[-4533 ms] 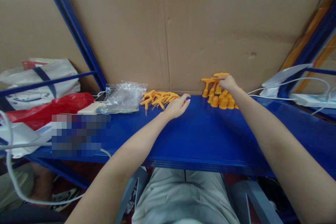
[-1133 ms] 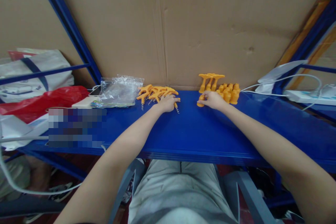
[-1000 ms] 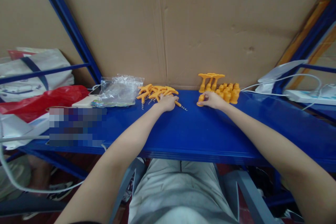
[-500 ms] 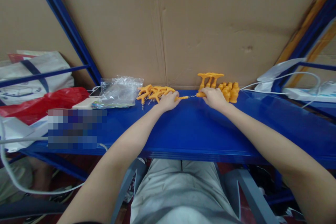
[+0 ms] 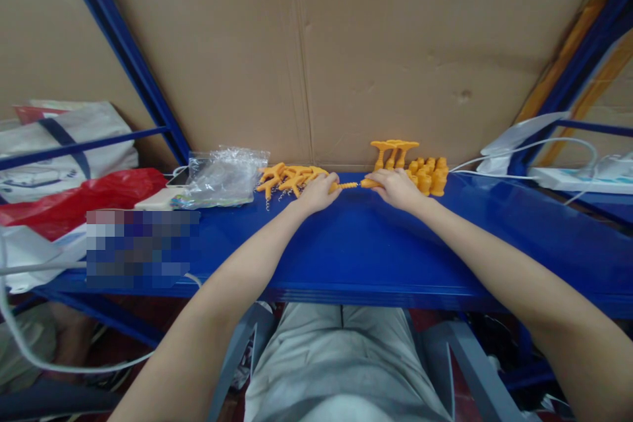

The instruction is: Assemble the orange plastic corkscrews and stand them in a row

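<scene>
My left hand (image 5: 318, 192) grips an orange corkscrew piece (image 5: 345, 185) whose threaded shaft points right. My right hand (image 5: 397, 186) holds an orange cap piece (image 5: 368, 182), and the shaft end meets it between my two hands, just above the blue shelf (image 5: 356, 244). A pile of orange T-handled corkscrews (image 5: 287, 179) lies left of my left hand. Behind my right hand stand several orange caps (image 5: 429, 174), and three assembled orange pieces (image 5: 394, 151) stand upright against the cardboard.
A crumpled clear plastic bag (image 5: 225, 175) lies left of the corkscrew pile, with a red bag (image 5: 84, 198) and a white tote (image 5: 64, 145) beyond. White cables and a power strip (image 5: 573, 178) sit at right. Cardboard (image 5: 346, 46) backs the shelf.
My left hand took a corkscrew from the pile and my right hand took a cap. Both hands came together, and the shaft now meets the cap.
</scene>
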The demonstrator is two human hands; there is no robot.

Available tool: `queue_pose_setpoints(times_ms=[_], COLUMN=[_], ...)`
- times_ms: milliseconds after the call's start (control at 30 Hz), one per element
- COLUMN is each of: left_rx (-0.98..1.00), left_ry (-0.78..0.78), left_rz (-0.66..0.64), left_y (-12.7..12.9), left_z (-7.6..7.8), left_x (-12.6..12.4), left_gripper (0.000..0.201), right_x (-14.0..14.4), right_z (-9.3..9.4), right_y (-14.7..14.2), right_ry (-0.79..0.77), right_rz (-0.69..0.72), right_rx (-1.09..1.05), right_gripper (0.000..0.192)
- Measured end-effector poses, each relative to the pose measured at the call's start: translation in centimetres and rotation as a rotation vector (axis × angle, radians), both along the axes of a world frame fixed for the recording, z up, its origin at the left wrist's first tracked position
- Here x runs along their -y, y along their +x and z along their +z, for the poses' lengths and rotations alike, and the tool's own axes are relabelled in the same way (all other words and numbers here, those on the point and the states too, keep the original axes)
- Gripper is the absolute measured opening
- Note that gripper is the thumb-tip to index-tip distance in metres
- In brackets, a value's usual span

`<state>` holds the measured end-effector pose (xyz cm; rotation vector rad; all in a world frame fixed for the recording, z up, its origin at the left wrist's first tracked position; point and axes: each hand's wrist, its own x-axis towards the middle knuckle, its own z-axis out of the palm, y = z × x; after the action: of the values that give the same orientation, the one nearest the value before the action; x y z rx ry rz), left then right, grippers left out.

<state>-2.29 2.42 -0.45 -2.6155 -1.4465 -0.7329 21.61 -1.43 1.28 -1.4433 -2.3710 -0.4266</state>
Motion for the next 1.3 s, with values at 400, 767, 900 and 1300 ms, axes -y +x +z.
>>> queue_pose_setpoints(times_ms=[400, 767, 900, 1300], left_rx=[0.233, 0.262, 0.355, 0.319], left_ry=[-0.031, 0.151, 0.026, 0.037], left_rz=[-0.053, -0.123, -0.14, -0.122], left_y=[0.5, 0.2, 0.4, -0.3], left_z=[-0.1, -0.1, -0.1, 0.1], left_x=[0.2, -0.3, -0.2, -0.6], left_gripper=[0.013, 0.015, 0.015, 0.015], right_x=[-2.7, -2.8, -2.8, -4.0], right_z=[-1.7, -2.0, -2.0, -2.4], right_y=[1.8, 1.7, 1.8, 2.1], right_ry=[0.052, 0.046, 0.048, -0.272], right_rz=[0.324, 0.291, 0.296, 0.294], right_rx=[-0.294, -0.275, -0.298, -0.754], right_gripper=[0.033, 0.038, 0.038, 0.066])
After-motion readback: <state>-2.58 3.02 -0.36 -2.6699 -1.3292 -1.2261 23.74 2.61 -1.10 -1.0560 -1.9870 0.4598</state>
